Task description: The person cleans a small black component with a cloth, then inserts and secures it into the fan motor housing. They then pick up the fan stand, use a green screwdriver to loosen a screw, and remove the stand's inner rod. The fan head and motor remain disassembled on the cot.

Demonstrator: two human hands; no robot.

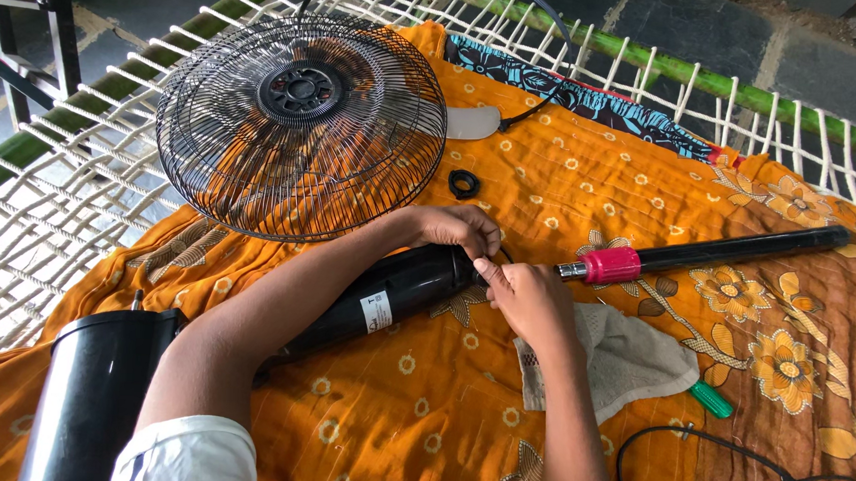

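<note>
Head view: left hand (457,230) and right hand (526,296) close together, fingers pinched on the end of the black fan pole (388,291) lying on the orange cloth (582,179). Risk: the round pole may roll on soft cloth, slipping the fingers; the small black ring (464,183) near the fan guard (301,127) could drop through the rope netting (59,209).

A glossy black cylindrical tube (378,300) is laid on its side across an orange flowered cloth, slanted from lower left up to the right. A small white label is seen on its flank. Its upper right end is covered by the left hand (457,230) and touched by the right hand (530,301), so the end itself is hidden; something small may be pinched there.
</note>
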